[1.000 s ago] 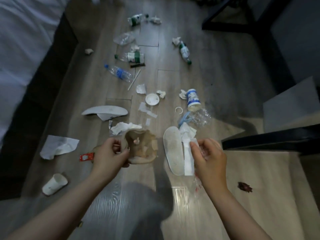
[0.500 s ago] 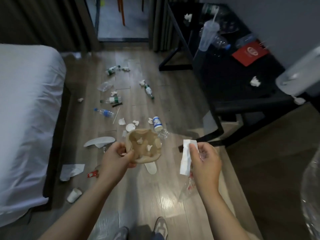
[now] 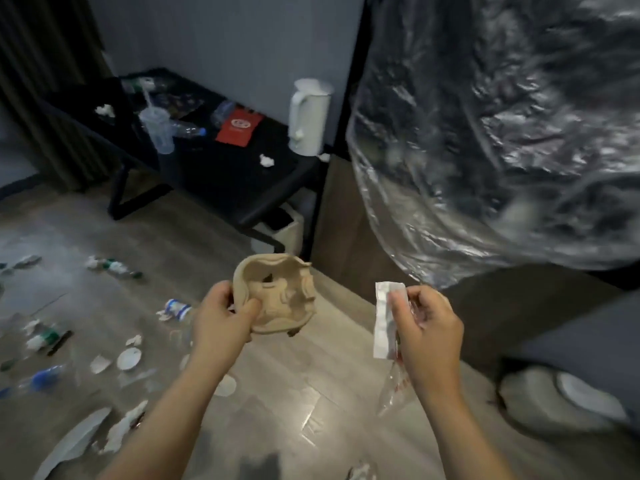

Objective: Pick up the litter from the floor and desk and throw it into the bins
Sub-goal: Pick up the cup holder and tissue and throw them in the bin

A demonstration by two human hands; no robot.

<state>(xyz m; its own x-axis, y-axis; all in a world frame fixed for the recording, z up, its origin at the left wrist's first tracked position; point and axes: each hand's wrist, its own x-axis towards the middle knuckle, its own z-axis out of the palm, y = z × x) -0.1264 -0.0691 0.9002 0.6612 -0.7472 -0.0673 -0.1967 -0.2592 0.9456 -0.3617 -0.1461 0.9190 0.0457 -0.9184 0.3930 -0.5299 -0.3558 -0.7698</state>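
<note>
- Litter lay strewn over the floor out in front of the table: a green-labelled bottle, a blue-labelled bottle, a white lid and paper scraps.
- The left hand gripped a brown pulp cup carrier by its rim, in the air before the table's near end.
- The right hand pinched a white paper strip together with a clear wrapper hanging below it.
- Bare floor lay open between both hands and the table.
- A white kettle stood at the table's near edge, a red card and a tissue wad close by it.
- A pale bin sat under the table's near end, partly hidden by the frame.
- Past the table's kettle end, a large clear plastic bag was blurred and cut off by the picture's edge.
</note>
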